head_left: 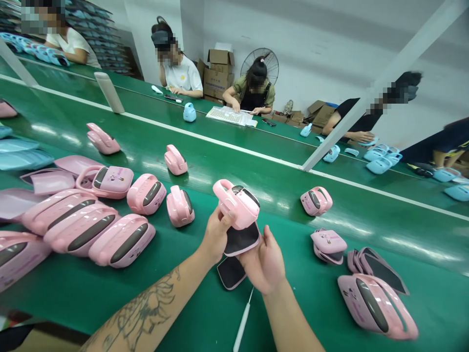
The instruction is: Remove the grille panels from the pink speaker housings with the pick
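Observation:
My left hand (217,232) is closed around the handle side of a small pink plastic housing (245,210) with a dark window on top. Just under it, a pink-rimmed panel (242,239) with a black inner face rests on the fingers of my right hand (266,264), palm up and thumb raised. Housing and panel are close together; I cannot tell whether they touch. Below my hands, a second black-faced panel (231,274) lies on the green table. A white-handled tool (242,326) with a thin metal shaft lies between my forearms.
Several pink housings (122,239) are grouped on the left, beside loose pink covers (54,181). At right are another pink housing (379,305), stacked dark panels (381,266) and a pink cover (330,242). A white post (340,127) rises beyond; co-workers sit across the belt.

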Tool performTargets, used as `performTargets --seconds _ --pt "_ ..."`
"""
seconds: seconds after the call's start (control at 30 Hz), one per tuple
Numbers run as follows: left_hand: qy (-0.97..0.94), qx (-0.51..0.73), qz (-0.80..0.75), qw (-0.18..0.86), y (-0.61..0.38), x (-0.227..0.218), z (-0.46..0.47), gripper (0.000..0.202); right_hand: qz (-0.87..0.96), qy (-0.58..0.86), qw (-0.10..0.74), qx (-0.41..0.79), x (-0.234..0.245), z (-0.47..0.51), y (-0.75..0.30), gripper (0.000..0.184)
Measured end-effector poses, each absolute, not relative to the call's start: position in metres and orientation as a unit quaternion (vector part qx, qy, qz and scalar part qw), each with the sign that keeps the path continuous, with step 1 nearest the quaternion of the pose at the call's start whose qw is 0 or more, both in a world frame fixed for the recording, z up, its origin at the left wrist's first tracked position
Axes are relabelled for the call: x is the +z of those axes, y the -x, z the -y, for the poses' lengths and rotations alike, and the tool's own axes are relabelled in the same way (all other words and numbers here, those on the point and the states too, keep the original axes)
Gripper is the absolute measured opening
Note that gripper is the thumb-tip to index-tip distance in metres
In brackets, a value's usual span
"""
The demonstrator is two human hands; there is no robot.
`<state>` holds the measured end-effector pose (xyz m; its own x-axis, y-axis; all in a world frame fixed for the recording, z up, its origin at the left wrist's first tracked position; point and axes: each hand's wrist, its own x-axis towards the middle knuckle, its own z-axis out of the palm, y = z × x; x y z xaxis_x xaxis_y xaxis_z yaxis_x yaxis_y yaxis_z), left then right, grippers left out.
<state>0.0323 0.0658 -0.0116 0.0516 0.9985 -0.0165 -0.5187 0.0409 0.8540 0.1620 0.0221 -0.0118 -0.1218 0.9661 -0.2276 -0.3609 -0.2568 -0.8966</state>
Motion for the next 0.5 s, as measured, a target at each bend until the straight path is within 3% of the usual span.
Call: performTargets --seconds 0.1,0.2,0.37,0.5 --pt "-0.394 0.615 -0.347 0.588 -0.024 -0.004 -0.077 0.077 0.212 0.320 0.472 0.794 -0.008 -0.020 -0.166 0.064" --pt "-0.443 0.621 -0.358 0.539 -0.017 -0.002 -0.088 0.074 0.162 0.266 0.448 0.838 -0.011 -0.020 -0.167 0.060" --pt "-0.482 0.610 -0.372 0.507 -0.009 -0.009 -0.098 0.069 0.171 0.271 0.463 0.827 -0.017 -0.033 -0.167 0.069" --pt "-0.512 0.563 -0.376 0.528 0.003 -0.011 -0.101 0.063 0.175 0.355 0.594 0.701 -0.022 -0.048 -0.177 0.069"
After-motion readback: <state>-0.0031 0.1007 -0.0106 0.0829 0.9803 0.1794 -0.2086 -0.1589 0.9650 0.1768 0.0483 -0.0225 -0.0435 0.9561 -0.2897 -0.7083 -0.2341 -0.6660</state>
